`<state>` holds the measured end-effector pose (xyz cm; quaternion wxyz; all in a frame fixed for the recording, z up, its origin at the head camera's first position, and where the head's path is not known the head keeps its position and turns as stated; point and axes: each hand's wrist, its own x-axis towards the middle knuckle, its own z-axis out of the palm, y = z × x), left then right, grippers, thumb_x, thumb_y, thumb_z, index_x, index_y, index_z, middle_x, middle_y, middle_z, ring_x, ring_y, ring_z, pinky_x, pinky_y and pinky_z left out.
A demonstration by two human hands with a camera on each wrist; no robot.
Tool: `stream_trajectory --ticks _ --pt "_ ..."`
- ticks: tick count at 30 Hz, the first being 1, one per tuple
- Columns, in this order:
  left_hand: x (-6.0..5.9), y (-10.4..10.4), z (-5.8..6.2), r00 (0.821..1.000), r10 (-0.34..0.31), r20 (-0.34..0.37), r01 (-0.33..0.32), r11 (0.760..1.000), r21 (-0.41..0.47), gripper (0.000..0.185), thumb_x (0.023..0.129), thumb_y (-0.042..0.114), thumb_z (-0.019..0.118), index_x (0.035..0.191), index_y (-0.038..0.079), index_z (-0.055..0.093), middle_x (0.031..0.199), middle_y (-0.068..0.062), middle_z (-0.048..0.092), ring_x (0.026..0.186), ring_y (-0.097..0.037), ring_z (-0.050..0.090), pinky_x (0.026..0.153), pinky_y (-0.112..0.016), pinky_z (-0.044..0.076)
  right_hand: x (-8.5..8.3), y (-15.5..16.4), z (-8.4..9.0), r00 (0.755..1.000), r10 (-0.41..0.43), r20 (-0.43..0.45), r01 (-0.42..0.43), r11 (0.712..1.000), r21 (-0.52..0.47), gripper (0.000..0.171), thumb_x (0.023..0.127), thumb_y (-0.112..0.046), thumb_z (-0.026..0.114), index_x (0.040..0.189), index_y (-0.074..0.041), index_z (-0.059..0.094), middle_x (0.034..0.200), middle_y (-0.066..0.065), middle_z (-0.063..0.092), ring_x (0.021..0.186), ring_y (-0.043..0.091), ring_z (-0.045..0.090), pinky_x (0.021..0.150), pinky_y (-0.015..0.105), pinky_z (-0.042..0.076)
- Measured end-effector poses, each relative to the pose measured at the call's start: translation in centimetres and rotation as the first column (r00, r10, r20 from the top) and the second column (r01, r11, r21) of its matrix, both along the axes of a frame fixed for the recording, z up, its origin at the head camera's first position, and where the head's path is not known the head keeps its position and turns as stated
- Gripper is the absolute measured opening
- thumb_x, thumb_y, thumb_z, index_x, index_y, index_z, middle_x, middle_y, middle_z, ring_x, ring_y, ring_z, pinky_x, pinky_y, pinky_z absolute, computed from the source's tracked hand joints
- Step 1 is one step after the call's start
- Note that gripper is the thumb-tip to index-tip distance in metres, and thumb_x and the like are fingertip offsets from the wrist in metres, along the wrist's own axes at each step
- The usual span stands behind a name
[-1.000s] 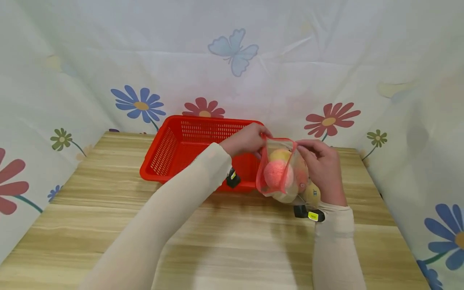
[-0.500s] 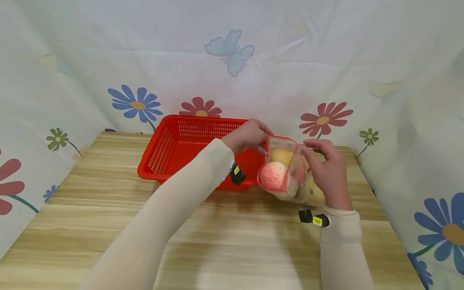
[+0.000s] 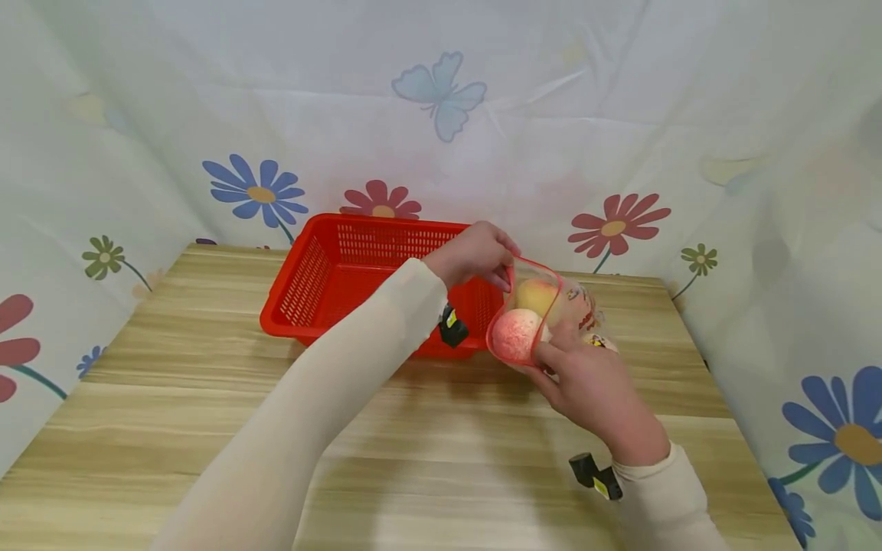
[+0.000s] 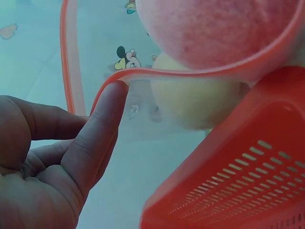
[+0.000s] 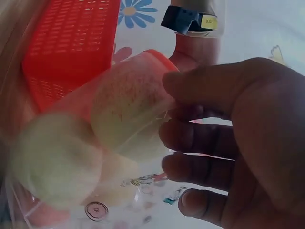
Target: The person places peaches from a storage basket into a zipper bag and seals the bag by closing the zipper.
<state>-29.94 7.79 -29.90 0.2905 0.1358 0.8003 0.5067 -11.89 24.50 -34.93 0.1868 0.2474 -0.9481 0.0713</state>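
A clear plastic bag [image 3: 577,306] with a red-edged mouth and small cartoon prints leans at the basket's right end, its mouth facing left. Inside are several peaches; a pink one [image 3: 517,335] sits at the mouth with a yellowish one [image 3: 536,294] behind it. My left hand [image 3: 477,254] pinches the bag's upper rim between thumb and finger, plain in the left wrist view. At the near side of the mouth, my right hand [image 3: 594,389] pinches the rim with thumb and index finger. Its other fingers [image 5: 200,171] are loosely bent beside the film.
Left of the bag stands a red slotted plastic basket [image 3: 303,295], partly hidden by my left forearm. Both are on a wood-grain table [image 3: 427,474]. A flower-printed white curtain [image 3: 537,153] rises behind and along both sides.
My right hand has left the bag's far right side and come down to the near side of its mouth. The left hand keeps its pinch; the bag has tilted further left.
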Motion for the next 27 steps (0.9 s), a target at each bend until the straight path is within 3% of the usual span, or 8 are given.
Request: stream_trajectory --ticks 4,8,11,18,23,27 --pt "-0.2 -0.2 0.6 1.000 0.017 -0.019 -0.018 0.999 -0.027 0.031 0.092 0.013 0.063 0.122 0.004 0.061 0.098 -0.014 0.068 0.075 -0.025 0.071 0.078 -0.035 0.060 0.6 0.9 0.9 0.998 0.058 -0.023 -0.059 0.997 -0.040 0.026 0.080 -0.021 0.078 0.074 -0.019 0.054 0.066 -0.007 0.041 0.058 0.008 0.040 0.051 0.023 0.035" --pt "-0.3 -0.3 1.8 0.998 0.020 -0.058 -0.022 0.999 -0.041 0.032 0.091 0.013 0.062 0.122 0.003 0.063 0.096 -0.015 0.069 0.072 -0.026 0.071 0.078 -0.037 0.060 1.2 3.1 2.9 0.996 0.072 -0.061 -0.077 0.993 -0.085 0.023 0.090 -0.026 0.069 0.073 -0.020 0.054 0.065 -0.011 0.040 0.057 0.004 0.037 0.052 0.020 0.033" --pt "-0.3 -0.4 2.9 0.996 0.017 -0.092 -0.021 0.999 -0.047 0.032 0.092 0.015 0.062 0.122 0.005 0.063 0.098 -0.014 0.069 0.073 -0.027 0.071 0.075 -0.034 0.060 1.6 5.0 4.6 0.994 0.018 -0.111 -0.026 0.997 -0.068 0.022 0.092 -0.029 0.066 0.074 -0.021 0.056 0.065 -0.012 0.044 0.055 0.003 0.036 0.050 0.021 0.033" --pt "0.4 0.1 5.3 0.989 -0.020 -0.149 0.017 1.000 -0.022 0.030 0.093 0.012 0.057 0.122 0.005 0.061 0.097 -0.015 0.065 0.069 -0.025 0.068 0.069 -0.030 0.060 1.3 10.0 8.1 0.982 -0.113 -0.150 0.109 0.994 -0.029 0.018 0.077 -0.009 0.077 0.075 -0.016 0.061 0.066 -0.006 0.051 0.056 0.005 0.038 0.049 0.028 0.035" --pt "1.9 0.7 7.6 0.974 -0.056 -0.221 0.060 0.998 0.008 0.029 0.096 0.013 0.051 0.122 0.004 0.061 0.087 -0.014 0.062 0.066 -0.024 0.066 0.070 -0.031 0.060 0.4 12.2 10.4 0.960 -0.234 -0.156 0.237 0.971 0.002 0.014 0.081 -0.010 0.075 0.078 -0.007 0.062 0.068 0.004 0.057 0.056 0.013 0.041 0.050 0.032 0.037" --pt "3.7 1.1 9.1 0.962 -0.063 -0.266 0.079 0.996 0.051 0.029 0.096 0.013 0.050 0.121 0.005 0.061 0.088 -0.013 0.061 0.068 -0.024 0.066 0.068 -0.030 0.060 0.3 13.2 11.5 0.928 -0.321 -0.189 0.311 0.947 -0.077 0.011 0.083 -0.009 0.074 0.084 -0.002 0.065 0.076 0.014 0.062 0.061 0.020 0.046 0.051 0.018 0.032"
